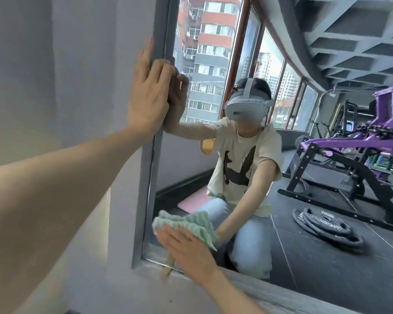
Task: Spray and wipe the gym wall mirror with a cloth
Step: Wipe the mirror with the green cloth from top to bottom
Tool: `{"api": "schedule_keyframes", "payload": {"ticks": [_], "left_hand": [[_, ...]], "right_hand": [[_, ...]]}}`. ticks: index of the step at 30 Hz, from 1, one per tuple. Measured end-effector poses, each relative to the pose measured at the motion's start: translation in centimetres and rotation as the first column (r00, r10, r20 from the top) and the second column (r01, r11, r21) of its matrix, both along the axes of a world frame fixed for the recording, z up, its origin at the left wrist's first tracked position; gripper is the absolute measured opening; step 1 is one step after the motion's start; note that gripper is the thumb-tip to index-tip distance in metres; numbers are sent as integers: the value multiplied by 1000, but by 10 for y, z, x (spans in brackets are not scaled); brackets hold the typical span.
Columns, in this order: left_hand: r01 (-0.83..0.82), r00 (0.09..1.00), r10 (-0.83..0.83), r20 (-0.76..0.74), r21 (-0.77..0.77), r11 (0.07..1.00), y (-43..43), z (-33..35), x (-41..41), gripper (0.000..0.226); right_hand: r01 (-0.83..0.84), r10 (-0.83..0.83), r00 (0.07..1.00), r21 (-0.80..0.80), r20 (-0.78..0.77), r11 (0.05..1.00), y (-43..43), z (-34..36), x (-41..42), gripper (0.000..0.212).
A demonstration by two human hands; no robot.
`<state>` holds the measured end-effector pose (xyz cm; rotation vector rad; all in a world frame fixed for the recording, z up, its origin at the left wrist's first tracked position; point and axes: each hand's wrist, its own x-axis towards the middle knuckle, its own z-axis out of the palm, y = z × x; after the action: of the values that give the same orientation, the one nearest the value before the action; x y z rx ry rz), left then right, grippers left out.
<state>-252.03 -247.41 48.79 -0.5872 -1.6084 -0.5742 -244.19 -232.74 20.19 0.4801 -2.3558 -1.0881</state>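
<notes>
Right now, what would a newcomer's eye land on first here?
The right hand presses a pale green ribbed cloth flat against the lower left corner of the grey-framed wall mirror. The left hand rests flat on the frame's upper left edge. Reflected at right: a purple weight machine and stacked black weight plates.

The wall (55, 87) is at the left, and the mirror (304, 257) is set into it at the right, with the frame (145, 177) between them. The left hand (149, 91) lies flat high up, on the frame at the mirror's left edge. The right hand (186, 250) is well below it, near the mirror's bottom left corner, and presses the cloth (184, 225) against the glass. The 2 hands are well apart. In the reflection, weight plates (327, 227) lie stacked on the floor at the right, and a machine (349, 155) stands behind them.
</notes>
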Motion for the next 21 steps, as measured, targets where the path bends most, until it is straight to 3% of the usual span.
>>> {"api": "schedule_keyframes", "payload": {"ticks": [4, 6, 9, 11, 13, 14, 17, 19, 21], "left_hand": [[27, 1000, -27, 2, -51, 998, -3, 4, 1, 30], [90, 993, -87, 75, -32, 995, -7, 5, 6, 43], [151, 982, -146, 123, -29, 988, -7, 10, 21, 41], [112, 985, -109, 134, -14, 994, -10, 15, 30, 55], [37, 990, -42, 138, 34, 999, -6, 30, 39, 55], [14, 992, -21, 121, 62, 998, 0, 43, 45, 51], [45, 998, -51, 46, 129, 991, 22, 80, 65, 48], [91, 995, -94, 17, 127, 988, 41, 95, 83, 46], [151, 988, -153, 8, 96, 984, 57, 95, 99, 42]], "right_hand": [[126, -169, 951, 174, 258, 977, 10, -17, 17, 52], [120, -163, 957, 185, 240, 975, 18, 8, 25, 48], [-111, 114, 993, 86, -31, 990, 50, 93, 35, 54], [-184, 169, 957, -43, -237, 982, 75, 175, 47, 64], [-194, 86, 924, -264, -373, 945, 102, 269, 71, 70], [-149, -39, 904, -400, -426, 904, 115, 315, 87, 73], [-259, -310, 695, -629, -648, 733, 149, 400, 109, 77], [-411, -368, 567, -641, -737, 648, 143, 400, 95, 77], [-447, -324, 546, -595, -773, 668, 118, 353, 73, 77]]}}
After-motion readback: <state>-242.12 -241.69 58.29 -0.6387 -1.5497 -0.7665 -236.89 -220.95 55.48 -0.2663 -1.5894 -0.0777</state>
